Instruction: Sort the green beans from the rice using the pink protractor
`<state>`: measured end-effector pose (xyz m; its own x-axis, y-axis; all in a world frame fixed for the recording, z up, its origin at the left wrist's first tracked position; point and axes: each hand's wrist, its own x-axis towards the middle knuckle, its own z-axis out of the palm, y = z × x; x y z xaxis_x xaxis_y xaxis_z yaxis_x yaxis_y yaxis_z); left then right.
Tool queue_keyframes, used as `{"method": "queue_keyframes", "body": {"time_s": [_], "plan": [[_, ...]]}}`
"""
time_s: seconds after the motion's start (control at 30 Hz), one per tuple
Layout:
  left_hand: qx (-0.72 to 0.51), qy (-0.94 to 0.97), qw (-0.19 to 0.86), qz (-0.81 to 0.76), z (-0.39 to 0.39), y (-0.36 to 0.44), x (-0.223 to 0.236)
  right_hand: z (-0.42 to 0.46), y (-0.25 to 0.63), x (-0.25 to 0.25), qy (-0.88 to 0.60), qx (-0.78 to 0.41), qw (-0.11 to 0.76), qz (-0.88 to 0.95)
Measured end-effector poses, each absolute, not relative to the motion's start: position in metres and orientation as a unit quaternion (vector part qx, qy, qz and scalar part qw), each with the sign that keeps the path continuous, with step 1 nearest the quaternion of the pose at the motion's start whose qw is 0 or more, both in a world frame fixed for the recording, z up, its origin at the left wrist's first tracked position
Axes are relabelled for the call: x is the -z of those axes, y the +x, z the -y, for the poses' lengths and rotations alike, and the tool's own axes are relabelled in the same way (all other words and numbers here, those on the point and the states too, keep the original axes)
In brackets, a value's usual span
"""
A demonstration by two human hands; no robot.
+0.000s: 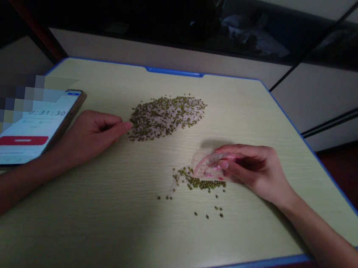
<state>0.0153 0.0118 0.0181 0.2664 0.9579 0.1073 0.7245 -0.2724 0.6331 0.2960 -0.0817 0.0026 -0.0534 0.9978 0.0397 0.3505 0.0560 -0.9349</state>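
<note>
Head view: I see the right hand [253, 169] pinching the protractor [207, 166] by one end, which leaves its straight edge free along the green beans [204, 183] on the counter [109, 212]. The left hand [97, 136] has thumb and fingertips drawn together at the mixed pile [168, 118]; I cannot tell whether it grips anything.

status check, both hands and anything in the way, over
Right hand holding clear pink-edged protractor at small bean pile. Left hand pinched, at edge of larger mixed pile. Phone by left forearm, away from piles.
</note>
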Motion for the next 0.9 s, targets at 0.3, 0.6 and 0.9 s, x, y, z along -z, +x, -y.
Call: {"method": "queue_keyframes", "body": {"time_s": [0.3, 0.6, 0.9], "plan": [[-0.247, 0.759, 0.235, -0.554, -0.0114, 0.0147, -0.0179, 0.0818, 0.2959, -0.0057, -0.571, -0.380, 0.402, 0.606], [-0.246, 0.756, 0.238, -0.558, -0.0104, 0.0167, -0.0181, 0.0794, 0.2941, -0.0022, -0.584, -0.355, 0.426, 0.593], [-0.243, 0.760, 0.227, -0.558, -0.0110, 0.0164, -0.0185, 0.0778, 0.2938, -0.0024, -0.566, -0.369, 0.403, 0.618]]}}
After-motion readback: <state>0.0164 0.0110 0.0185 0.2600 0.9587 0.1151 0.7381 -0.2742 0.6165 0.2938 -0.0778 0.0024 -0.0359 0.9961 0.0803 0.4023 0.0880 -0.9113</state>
